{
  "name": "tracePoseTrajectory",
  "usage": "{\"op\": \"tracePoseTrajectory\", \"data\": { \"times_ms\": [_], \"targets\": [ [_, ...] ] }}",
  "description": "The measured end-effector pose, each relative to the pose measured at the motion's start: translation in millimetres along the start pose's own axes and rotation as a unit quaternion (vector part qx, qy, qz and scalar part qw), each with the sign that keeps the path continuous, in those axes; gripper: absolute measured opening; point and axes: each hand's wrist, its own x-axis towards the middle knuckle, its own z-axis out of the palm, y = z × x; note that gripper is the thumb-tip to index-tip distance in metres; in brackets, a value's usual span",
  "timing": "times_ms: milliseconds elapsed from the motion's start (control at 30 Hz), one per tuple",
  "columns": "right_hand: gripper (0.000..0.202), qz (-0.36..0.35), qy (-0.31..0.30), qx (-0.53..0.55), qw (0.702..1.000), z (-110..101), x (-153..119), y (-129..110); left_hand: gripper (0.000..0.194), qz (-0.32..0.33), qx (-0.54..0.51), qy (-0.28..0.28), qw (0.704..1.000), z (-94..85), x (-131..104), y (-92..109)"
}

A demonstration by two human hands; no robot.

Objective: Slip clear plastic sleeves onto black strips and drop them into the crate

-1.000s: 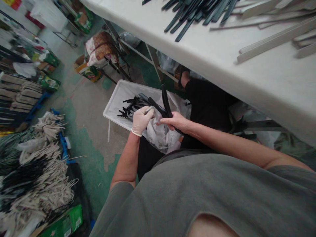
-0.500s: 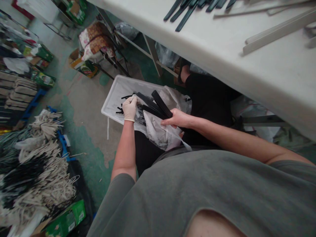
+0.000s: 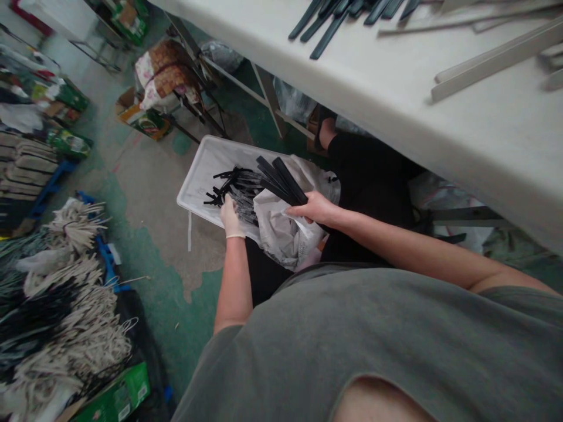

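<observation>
My right hand (image 3: 315,208), bare, is closed around several flat black strips (image 3: 284,180) that fan out up and to the left. Below it bunches a whitish plastic bag (image 3: 281,220), close under its fingers. My left hand (image 3: 230,218), in a pale thin glove, is at the near side of a pile of small black pieces (image 3: 241,184), some in clear wrapping. Its fingers look drawn together, and whatever is between them is hidden. The pile lies in a white plastic bin (image 3: 193,176) in front of my lap.
A white-covered table (image 3: 373,88) runs across the upper right, bearing dark strips (image 3: 332,32) and light grey strips (image 3: 484,61). Bundled cords (image 3: 83,328) lie at the lower left. A stool with a patterned cushion (image 3: 165,70) stands beyond the bin.
My left hand has moved down and away from the strips' far ends to the small black pieces. My right hand stays almost in place, still holding the strips, which now show more fully.
</observation>
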Motion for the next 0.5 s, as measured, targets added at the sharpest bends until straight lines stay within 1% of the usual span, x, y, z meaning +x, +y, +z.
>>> {"op": "tracePoseTrajectory", "data": {
  "times_ms": [33, 67, 100, 133, 167, 200, 267, 367, 433, 500],
  "targets": [
    [0.028, 0.001, 0.006, -0.016, 1.000, 1.4, 2.2, 2.6, 0.057, -0.034, 0.002, -0.041, 0.999, 0.6, -20.2, -7.1],
    [0.026, 0.001, 0.005, -0.033, 0.999, 3.1, 3.9, 5.2, 0.059, -0.079, 0.003, -0.117, 0.990, 3.6, -41.5, -14.0],
    [0.024, -0.001, 0.001, -0.051, 0.999, 5.0, 5.1, 7.8, 0.058, -0.121, -0.002, -0.192, 0.974, 8.7, -62.5, -20.2],
    [0.020, -0.007, -0.004, -0.071, 0.997, 6.9, 5.7, 10.2, 0.056, -0.153, -0.016, -0.247, 0.957, 15.2, -81.7, -25.2],
    [0.017, -0.014, -0.009, -0.092, 0.996, 8.6, 6.0, 12.6, 0.054, -0.170, -0.038, -0.281, 0.944, 22.4, -98.0, -28.9],
    [0.015, -0.021, -0.015, -0.110, 0.994, 9.8, 6.0, 14.5, 0.053, -0.180, -0.062, -0.297, 0.936, 29.4, -110.6, -31.2],
    [0.014, -0.031, -0.022, -0.124, 0.992, 10.2, 5.3, 17.1, 0.049, -0.188, -0.104, -0.301, 0.929, 40.3, -124.5, -32.6],
    [0.021, -0.024, -0.015, -0.088, 0.996, 6.1, 3.6, 16.7, 0.046, -0.191, -0.139, -0.293, 0.927, 46.1, -126.0, -31.1],
    [0.026, -0.018, -0.011, -0.069, 0.997, 2.6, 1.9, 14.2, 0.045, -0.191, -0.147, -0.298, 0.924, 44.8, -123.6, -29.4],
    [0.026, -0.021, -0.023, -0.065, 0.997, 0.2, -0.3, 11.1, 0.041, -0.192, -0.133, -0.315, 0.920, 41.3, -122.9, -26.9]
  ]
}}
